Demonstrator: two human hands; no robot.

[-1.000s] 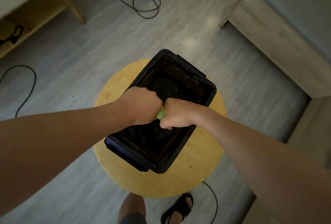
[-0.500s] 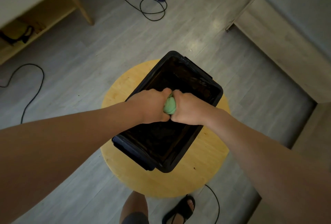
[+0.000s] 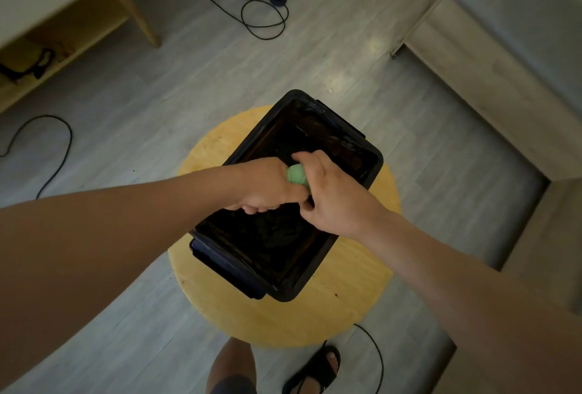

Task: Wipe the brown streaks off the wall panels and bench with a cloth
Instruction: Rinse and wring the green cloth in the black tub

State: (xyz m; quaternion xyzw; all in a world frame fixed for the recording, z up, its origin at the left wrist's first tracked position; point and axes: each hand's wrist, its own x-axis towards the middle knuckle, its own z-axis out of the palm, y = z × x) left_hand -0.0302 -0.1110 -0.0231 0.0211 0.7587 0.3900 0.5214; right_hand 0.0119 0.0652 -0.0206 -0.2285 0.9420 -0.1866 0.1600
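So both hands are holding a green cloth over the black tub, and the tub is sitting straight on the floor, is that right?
Not quite. The black tub sits on a round wooden stool, not straight on the floor, as the head view shows. The rest holds: the left hand and the right hand hold the green cloth over the tub.

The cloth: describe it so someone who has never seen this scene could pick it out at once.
At the centre stands a round wooden stool carrying a black tub. Over the tub the left hand and right hand meet, both gripping a small wad, the cloth. It is the only pale green thing, bright against the dark tub.
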